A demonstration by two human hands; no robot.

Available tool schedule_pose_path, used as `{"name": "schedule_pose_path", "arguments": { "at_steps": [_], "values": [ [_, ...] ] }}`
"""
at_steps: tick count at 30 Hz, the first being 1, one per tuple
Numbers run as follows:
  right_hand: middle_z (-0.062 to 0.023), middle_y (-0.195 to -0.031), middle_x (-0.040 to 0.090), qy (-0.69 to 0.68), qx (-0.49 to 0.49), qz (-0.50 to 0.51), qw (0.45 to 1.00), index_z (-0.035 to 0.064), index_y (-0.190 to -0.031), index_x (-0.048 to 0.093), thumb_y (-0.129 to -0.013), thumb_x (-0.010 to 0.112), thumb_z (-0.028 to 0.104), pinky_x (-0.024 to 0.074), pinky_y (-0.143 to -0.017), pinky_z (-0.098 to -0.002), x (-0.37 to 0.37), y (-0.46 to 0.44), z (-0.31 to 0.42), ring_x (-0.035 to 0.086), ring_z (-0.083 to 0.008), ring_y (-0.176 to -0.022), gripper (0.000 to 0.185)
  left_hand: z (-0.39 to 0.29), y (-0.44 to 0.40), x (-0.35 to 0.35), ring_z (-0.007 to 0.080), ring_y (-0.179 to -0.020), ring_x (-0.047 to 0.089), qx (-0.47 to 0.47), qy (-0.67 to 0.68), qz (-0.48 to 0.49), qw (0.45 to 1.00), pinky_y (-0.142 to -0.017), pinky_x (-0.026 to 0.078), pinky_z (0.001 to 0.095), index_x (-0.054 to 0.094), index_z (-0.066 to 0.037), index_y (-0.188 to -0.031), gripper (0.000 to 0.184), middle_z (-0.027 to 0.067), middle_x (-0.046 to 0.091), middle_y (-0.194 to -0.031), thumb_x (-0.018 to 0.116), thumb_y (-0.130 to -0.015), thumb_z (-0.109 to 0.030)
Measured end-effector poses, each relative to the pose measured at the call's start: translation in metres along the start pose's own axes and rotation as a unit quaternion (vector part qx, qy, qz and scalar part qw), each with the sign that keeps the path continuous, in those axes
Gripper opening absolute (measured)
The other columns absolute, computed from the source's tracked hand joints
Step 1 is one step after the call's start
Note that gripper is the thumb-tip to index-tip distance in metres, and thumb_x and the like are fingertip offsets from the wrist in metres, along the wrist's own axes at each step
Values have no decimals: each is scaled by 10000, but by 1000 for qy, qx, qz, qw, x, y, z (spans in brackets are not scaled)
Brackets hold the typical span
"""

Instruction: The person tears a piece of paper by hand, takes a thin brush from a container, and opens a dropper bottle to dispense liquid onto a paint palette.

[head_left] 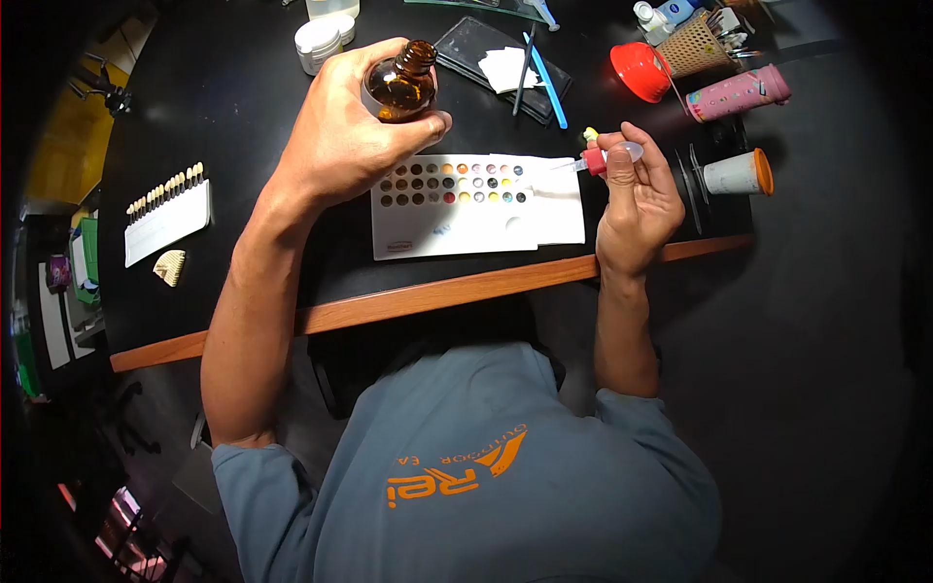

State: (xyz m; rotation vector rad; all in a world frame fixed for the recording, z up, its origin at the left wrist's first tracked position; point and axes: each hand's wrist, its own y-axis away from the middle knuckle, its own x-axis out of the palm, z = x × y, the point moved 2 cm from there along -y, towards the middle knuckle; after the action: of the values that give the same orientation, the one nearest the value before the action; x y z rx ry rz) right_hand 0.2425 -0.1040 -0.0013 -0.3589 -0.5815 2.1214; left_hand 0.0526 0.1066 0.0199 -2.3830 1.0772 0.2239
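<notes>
Above the table my left hand point(335, 126) grips an amber glass bottle point(400, 87), whose threaded neck is uncapped and tilted up to the right. My right hand point(637, 199) pinches a dropper point(595, 161) with a red collar and a clear bulb; its glass tube points left. Below both lies a white palette point(457, 228) with rows of wells holding several colours, some of them dark. The dropper's tip is near the palette's right part, and I cannot tell whether it touches anything.
A shade guide point(167, 225) with tooth-shaped tabs lies at the left. Behind the palette are a black case point(466, 49), white paper point(505, 70) and a blue-handled tool point(550, 92). To the right are a red bowl point(639, 73), a pink bottle point(739, 94) and an orange-lidded jar point(731, 175).
</notes>
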Motion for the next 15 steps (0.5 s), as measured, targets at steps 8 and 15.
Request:
{"name": "schedule_pose_path", "arguments": {
  "at_steps": [8,15],
  "values": [
    [-161,-996,739,4,-6,10,1000,-114,-1242,625,-1000,657,12,612,-861,-320,-1,-2,2,723,-189,-911,274,8,0,-2,190,-828,719,-19,20,4,1000,-850,579,346,699,77,-1082,436,123,730,-890,829,-769,-198],
    [-166,-1001,738,-12,2,-1,1000,-108,-1237,630,-1002,647,4,612,-878,-330,-1,-4,6,724,-200,-935,261,7,2,-1,116,-830,656,-17,3,13,1000,-878,570,323,602,-76,-916,239,25,625,-871,806,-793,-94]
  ]
}}
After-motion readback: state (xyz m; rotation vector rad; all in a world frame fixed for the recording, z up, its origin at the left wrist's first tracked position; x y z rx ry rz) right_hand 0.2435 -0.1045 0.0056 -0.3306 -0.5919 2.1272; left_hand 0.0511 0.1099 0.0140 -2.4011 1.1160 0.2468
